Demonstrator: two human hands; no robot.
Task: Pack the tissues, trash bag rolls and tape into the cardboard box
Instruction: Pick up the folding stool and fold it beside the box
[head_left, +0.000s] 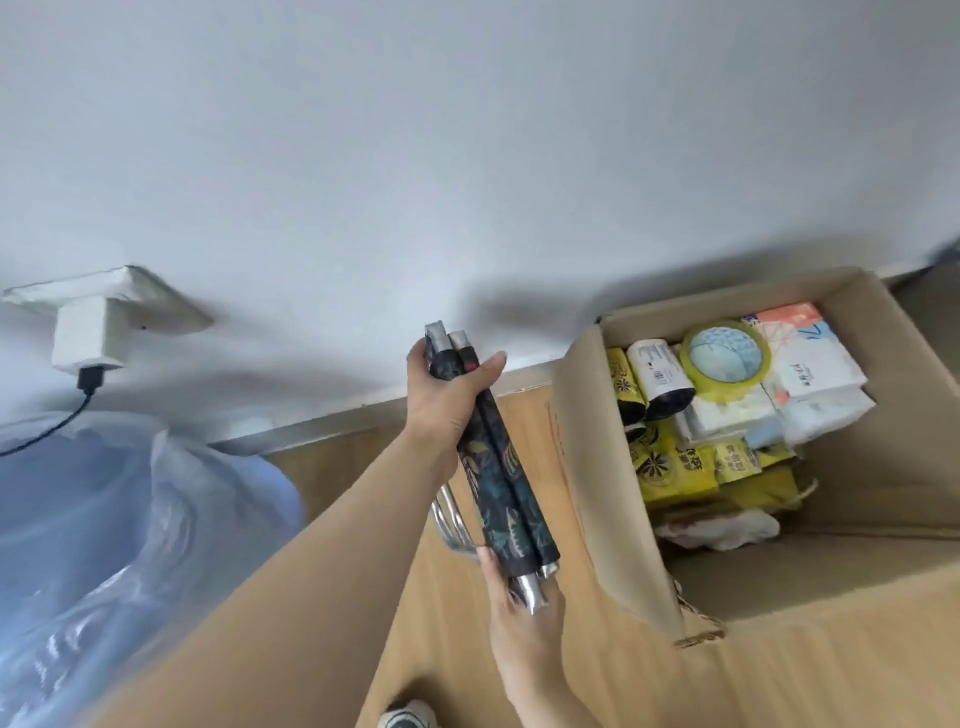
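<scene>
Two long dark patterned rolls (498, 467) with silver ends are held side by side, left of the cardboard box (587, 467). My left hand (447, 400) grips their upper part. My right hand (524, 613) holds their lower silver ends. The open box on the floor holds a yellowish tape roll (727, 358), white tissue packs (810, 364), yellow tissue packs (675, 467) and a white-wrapped trash bag roll (660, 379).
A clear plastic bag (104, 519) over something blue fills the lower left. A white charger (88, 332) with a black cable sits in a wall socket. A metal wire frame (452, 525) shows behind the rolls. A shoe (410, 717) is at the bottom edge.
</scene>
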